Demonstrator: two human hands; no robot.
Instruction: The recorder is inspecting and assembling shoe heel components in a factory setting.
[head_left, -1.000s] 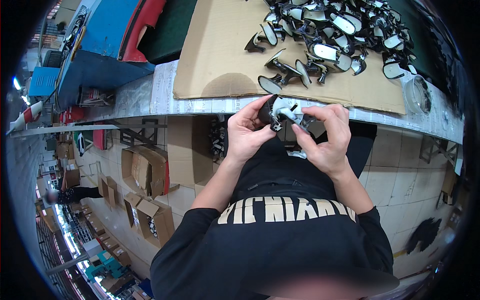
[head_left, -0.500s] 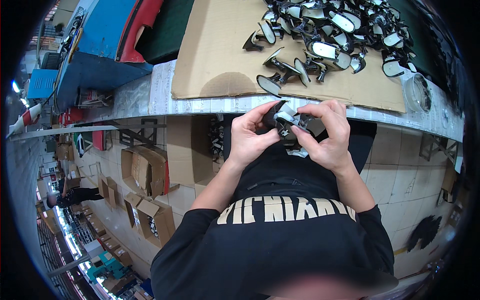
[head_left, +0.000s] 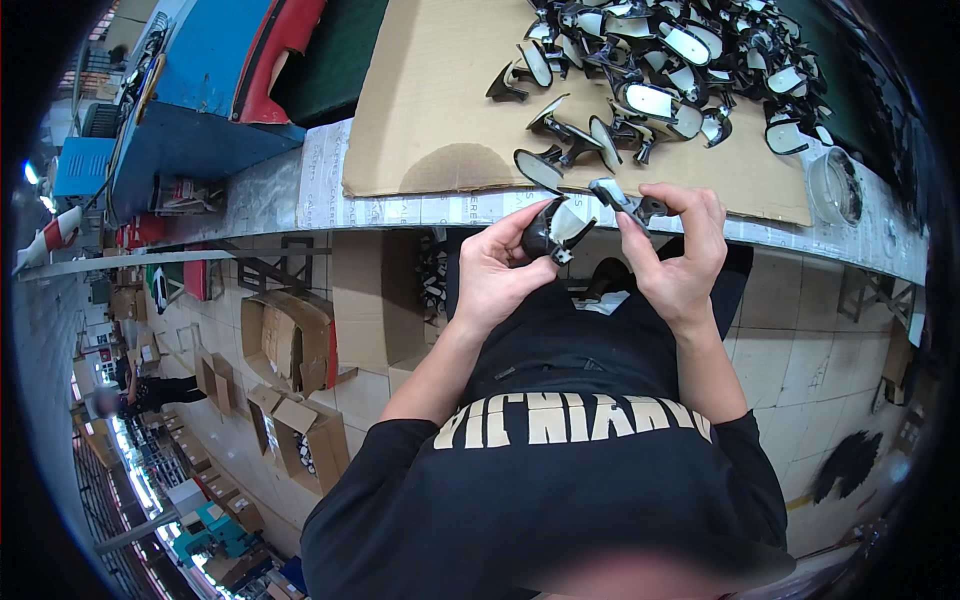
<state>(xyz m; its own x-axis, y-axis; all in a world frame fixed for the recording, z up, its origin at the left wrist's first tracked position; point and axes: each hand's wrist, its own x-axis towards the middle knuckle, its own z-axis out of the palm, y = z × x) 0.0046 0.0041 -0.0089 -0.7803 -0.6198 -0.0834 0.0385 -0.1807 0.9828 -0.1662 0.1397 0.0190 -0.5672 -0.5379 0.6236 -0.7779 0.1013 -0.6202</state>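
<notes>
My left hand [head_left: 503, 266] pinches a rounded black part with a white face [head_left: 566, 226] between thumb and fingers. A narrow prong sticks out at its lower end. Close by on the right, my right hand [head_left: 686, 250] grips a smaller dark piece with a whitish end [head_left: 622, 198]; its exact kind I cannot make out. A gap separates the two pieces. Both hands are at the table's near edge, above my lap. Beyond them lies a heap of black parts with white oval faces [head_left: 650, 100], several of them loose at its near side.
Under the heap is a cardboard sheet [head_left: 440, 110] on the table. A clear round container [head_left: 835, 187] stands at the right edge. Blue metal housing [head_left: 210, 150] rises at the left. Open cardboard boxes [head_left: 290, 340] sit on the floor, and a person [head_left: 150, 392] stands far left.
My right hand has moved right and slightly up, away from the left, with the smaller piece in it. The two pieces, close together before, are now apart. My left hand has barely moved.
</notes>
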